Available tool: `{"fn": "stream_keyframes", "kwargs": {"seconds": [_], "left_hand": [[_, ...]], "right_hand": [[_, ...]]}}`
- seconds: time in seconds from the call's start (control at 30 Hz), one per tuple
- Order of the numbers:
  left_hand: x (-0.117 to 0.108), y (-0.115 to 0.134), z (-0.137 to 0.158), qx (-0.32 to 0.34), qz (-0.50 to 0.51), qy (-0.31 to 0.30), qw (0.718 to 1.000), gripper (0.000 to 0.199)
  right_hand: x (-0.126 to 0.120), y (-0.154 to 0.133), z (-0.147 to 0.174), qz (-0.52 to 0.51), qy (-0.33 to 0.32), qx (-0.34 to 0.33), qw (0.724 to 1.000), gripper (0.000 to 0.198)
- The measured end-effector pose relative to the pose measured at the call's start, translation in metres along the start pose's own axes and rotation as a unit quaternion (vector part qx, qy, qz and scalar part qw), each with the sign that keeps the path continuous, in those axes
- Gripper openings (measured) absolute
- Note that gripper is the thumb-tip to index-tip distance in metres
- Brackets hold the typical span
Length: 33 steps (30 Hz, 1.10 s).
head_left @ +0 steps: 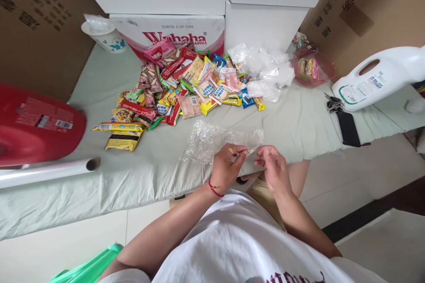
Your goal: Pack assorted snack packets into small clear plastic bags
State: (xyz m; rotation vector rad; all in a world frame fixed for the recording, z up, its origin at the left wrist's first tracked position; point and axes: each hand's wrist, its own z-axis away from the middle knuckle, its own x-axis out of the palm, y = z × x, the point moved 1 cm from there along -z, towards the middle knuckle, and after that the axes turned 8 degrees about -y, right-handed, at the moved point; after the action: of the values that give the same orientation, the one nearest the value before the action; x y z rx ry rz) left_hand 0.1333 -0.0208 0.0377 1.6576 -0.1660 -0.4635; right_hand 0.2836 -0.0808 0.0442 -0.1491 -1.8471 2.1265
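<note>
My left hand (227, 163), with a ring and a red cord bracelet, pinches the edge of a clear plastic bag (204, 139) between thumb and fingers. The bag lies flat and crinkled along the front of the cloth-covered table. Just right of the pinched edge is my right hand (274, 170), its fingers loosely curled and slightly apart, with nothing visible between them. Beyond the bag lies a heap of wrapped snacks (172, 93) in many colours. A bunch of crumpled clear plastic bags (262, 70) rests to the right of the heap.
A red jug (40, 124) and a plastic film roll (49, 173) lie at left. A paper cup (104, 35) stands at the back. At right are a pink bowl (314, 68) with snacks, a white bottle (372, 79), keys (334, 104) and a phone (348, 129). Boxes line the back.
</note>
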Motion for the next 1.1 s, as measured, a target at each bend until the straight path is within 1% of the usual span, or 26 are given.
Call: {"fn": "stream_keyframes", "kwargs": {"seconds": [0.07, 0.1, 0.13, 0.2, 0.27, 0.33, 0.4, 0.47, 0.57, 0.67, 0.73, 0.8, 0.9, 0.97, 1.1], "left_hand": [[0.006, 0.002, 0.001, 0.055, -0.028, 0.003, 0.998, 0.012], [0.008, 0.003, 0.001, 0.062, -0.025, 0.004, 0.998, 0.012], [0.009, 0.002, 0.001, 0.053, -0.008, 0.008, 0.999, 0.011], [0.007, 0.001, -0.002, 0.0, 0.057, 0.025, 0.998, 0.011], [0.0, -0.001, -0.005, -0.045, 0.13, 0.061, 0.989, 0.014], [-0.009, 0.001, -0.007, -0.054, 0.164, 0.102, 0.98, 0.015], [-0.016, 0.004, -0.007, -0.037, 0.146, 0.126, 0.981, 0.015], [-0.019, 0.009, -0.005, -0.007, 0.102, 0.124, 0.987, 0.013], [-0.014, 0.015, -0.001, 0.028, 0.071, 0.094, 0.993, 0.011], [-0.008, 0.015, 0.001, 0.019, 0.1, 0.069, 0.992, 0.012], [-0.008, 0.013, 0.0, -0.01, 0.139, 0.075, 0.987, 0.013], [-0.012, 0.011, -0.002, -0.049, 0.192, 0.094, 0.976, 0.016], [-0.022, 0.012, -0.007, -0.093, 0.274, 0.132, 0.948, 0.024], [-0.03, 0.014, -0.011, -0.093, 0.295, 0.17, 0.936, 0.027], [-0.053, 0.019, -0.02, -0.057, 0.26, 0.254, 0.93, 0.032]], "right_hand": [[0.009, 0.003, 0.003, 0.02, -0.025, 0.011, 0.999, 0.033], [0.011, 0.003, 0.003, 0.018, -0.026, 0.013, 0.999, 0.032], [0.012, 0.002, 0.001, 0.005, -0.022, 0.012, 1.0, 0.03], [0.01, -0.002, -0.004, -0.038, -0.019, 0.015, 0.999, 0.029], [0.004, -0.008, -0.008, -0.079, -0.024, 0.027, 0.996, 0.029], [-0.002, -0.014, -0.01, -0.095, -0.039, 0.045, 0.994, 0.03], [-0.003, -0.019, -0.009, -0.091, -0.057, 0.055, 0.993, 0.029], [0.005, -0.021, -0.007, -0.078, -0.076, 0.053, 0.993, 0.027], [0.023, -0.018, -0.007, -0.07, -0.093, 0.03, 0.993, 0.025], [0.037, -0.014, -0.011, -0.063, -0.074, -0.011, 0.995, 0.021], [0.038, -0.014, -0.014, -0.063, -0.055, -0.013, 0.996, 0.021], [0.035, -0.017, -0.016, -0.076, -0.054, 0.011, 0.996, 0.022], [0.026, -0.025, -0.017, -0.106, -0.074, 0.047, 0.99, 0.024], [0.02, -0.03, -0.016, -0.125, -0.089, 0.072, 0.985, 0.025], [0.005, -0.042, -0.017, -0.125, -0.111, 0.114, 0.979, 0.027]]}}
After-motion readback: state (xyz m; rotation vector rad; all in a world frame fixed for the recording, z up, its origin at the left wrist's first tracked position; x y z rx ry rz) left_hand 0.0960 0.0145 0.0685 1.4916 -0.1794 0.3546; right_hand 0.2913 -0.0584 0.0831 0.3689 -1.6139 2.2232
